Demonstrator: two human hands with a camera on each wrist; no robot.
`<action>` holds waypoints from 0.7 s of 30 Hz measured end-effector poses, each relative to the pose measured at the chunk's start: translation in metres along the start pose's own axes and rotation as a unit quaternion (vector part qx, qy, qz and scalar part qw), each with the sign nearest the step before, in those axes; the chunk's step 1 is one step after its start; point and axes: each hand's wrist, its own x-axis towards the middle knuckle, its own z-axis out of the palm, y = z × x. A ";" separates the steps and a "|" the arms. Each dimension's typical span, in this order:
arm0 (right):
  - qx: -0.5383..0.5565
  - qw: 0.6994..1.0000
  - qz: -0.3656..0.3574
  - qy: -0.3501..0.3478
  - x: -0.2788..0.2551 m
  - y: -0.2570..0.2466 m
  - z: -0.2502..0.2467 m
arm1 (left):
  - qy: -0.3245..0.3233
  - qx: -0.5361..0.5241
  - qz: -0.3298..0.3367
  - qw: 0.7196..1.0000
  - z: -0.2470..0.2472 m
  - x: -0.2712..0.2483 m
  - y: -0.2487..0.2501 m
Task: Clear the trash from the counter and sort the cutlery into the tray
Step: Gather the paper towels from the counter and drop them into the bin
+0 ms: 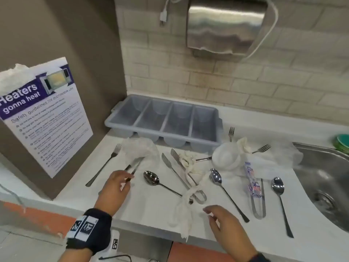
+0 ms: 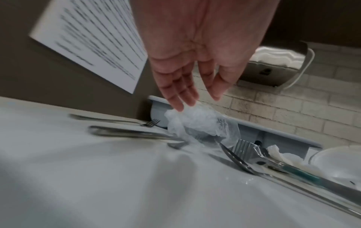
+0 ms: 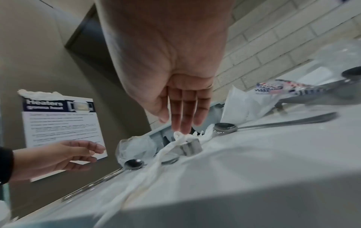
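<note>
Both hands [image 1: 113, 188] [image 1: 224, 222] hover released beside a "Heaters gonna heat" poster [image 1: 43, 118].

A poster [image 1: 45, 118] is fixed to the brown wall panel at about 9 o'clock in the head view. On its purple header band, white lettering is read as "Heaters gonna heat", the first letter being partly cut off at the picture edge. Beneath it, a grey line is read in part as "Safety guidelines for microwave use". The bulleted lines below are too small to be read. A printed wrapper [image 1: 252, 183] at 4 o'clock carries red and blue markings; no wording can be made out.
</note>
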 end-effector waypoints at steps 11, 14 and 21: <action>-0.175 0.977 0.078 -0.094 0.146 0.003 -0.005 | -0.113 0.127 0.052 0.984 0.020 0.129 0.020; -0.261 0.946 0.065 -0.182 0.170 -0.006 -0.008 | -0.178 0.165 0.046 0.969 0.026 0.141 0.012; -0.320 0.906 -0.061 -0.270 0.209 -0.006 -0.008 | -0.214 0.165 0.020 0.963 0.037 0.146 -0.010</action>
